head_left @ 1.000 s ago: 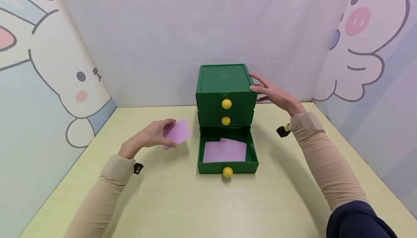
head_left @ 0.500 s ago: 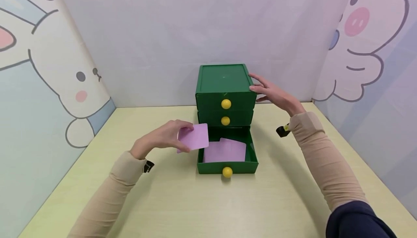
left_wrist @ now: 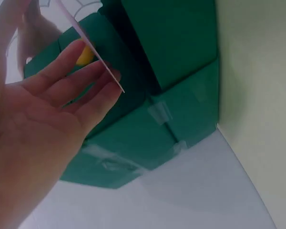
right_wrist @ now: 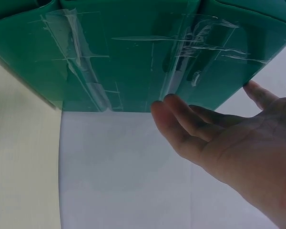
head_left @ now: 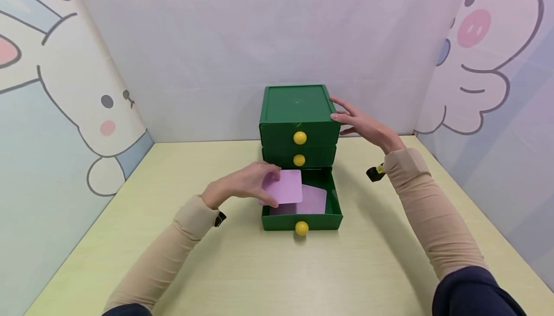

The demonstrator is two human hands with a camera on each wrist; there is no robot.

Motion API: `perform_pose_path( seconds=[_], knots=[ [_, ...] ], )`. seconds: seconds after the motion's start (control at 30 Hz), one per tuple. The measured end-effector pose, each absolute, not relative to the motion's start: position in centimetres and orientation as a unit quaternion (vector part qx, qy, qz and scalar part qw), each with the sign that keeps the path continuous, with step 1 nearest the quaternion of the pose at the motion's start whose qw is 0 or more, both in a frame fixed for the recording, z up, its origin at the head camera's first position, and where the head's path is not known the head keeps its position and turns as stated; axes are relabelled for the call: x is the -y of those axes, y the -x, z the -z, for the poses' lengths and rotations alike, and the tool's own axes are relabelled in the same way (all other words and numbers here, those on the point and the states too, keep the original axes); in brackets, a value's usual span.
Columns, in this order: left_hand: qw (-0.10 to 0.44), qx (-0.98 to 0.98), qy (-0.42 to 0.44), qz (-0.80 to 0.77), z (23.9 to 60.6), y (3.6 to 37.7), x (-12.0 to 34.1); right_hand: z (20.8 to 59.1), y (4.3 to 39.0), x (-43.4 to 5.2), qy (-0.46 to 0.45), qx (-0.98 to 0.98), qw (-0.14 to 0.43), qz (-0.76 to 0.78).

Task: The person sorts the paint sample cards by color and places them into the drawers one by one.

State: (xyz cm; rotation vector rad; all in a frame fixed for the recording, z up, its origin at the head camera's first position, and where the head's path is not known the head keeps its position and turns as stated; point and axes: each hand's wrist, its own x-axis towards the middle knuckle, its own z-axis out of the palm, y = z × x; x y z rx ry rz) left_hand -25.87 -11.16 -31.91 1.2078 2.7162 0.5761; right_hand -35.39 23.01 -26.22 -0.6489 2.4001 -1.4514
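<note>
Head view: my left hand (head_left: pixel 242 186) pinches a pink card (head_left: pixel 283 187), thumb on top, fingers under. Card now hangs over the left-front part of the open bottom drawer (head_left: pixel 301 221); 1 s ago it was well left of the green drawer unit (head_left: pixel 297 114), over the bench (head_left: pixel 259 268), and 0.5 s ago just at the drawer's left wall. So the card has travelled rightward and sits above the cavity, not yet released. More pink cards (head_left: pixel 313 200) lie flat inside the drawer. My right hand (head_left: pixel 361 123) is unchanged: fingers spread and straight, tips against the unit's upper right side, steadying it. Upper 2 drawers closed, yellow knobs (head_left: pixel 299 137) facing me.

Left wrist view: card (left_wrist: pixel 93 52) seen edge-on, resting across my fingers (left_wrist: pixel 81 86); green unit behind.

Right wrist view: my right hand (right_wrist: pixel 229 143) open, fingertips touching the taped green wall (right_wrist: pixel 133 52).

Writing: no brand, label or text legible anywhere; wall panels carry cartoon animals only.
</note>
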Motion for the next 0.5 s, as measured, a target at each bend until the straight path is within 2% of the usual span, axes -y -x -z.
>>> perform_pose_path(
  seconds=[0.5],
  knots=[
    [0.091, -0.893, -0.401, -0.182, 33.4, 26.6, 6.4, 26.3, 35.3, -23.1, 0.223, -0.826, 0.129, 0.501]
  ],
)
